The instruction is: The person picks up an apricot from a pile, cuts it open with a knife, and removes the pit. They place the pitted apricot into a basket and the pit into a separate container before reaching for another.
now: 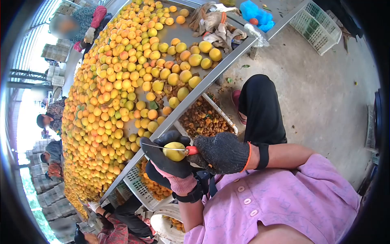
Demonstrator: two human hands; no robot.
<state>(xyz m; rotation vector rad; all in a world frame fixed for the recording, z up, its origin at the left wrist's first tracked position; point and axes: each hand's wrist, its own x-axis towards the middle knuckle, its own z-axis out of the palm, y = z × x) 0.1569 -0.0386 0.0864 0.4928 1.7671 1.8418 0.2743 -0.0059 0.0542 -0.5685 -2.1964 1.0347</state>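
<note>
On the metal table [237, 53] lies a heap of grimy, crumpled cloths [217, 28], with a blue plastic bag [260, 17] near it and a scrap of clear plastic [256, 36] at the table's rim. A pale slatted crate [317, 27] sits on the concrete floor [325, 93] outside the table, well apart from a small leaf [245, 66] closer in. Across the table, near stacked crates [55, 53], is a co-worker with pink sleeves [98, 16]; along the table's near side is another in a red patterned top [124, 232].
</note>
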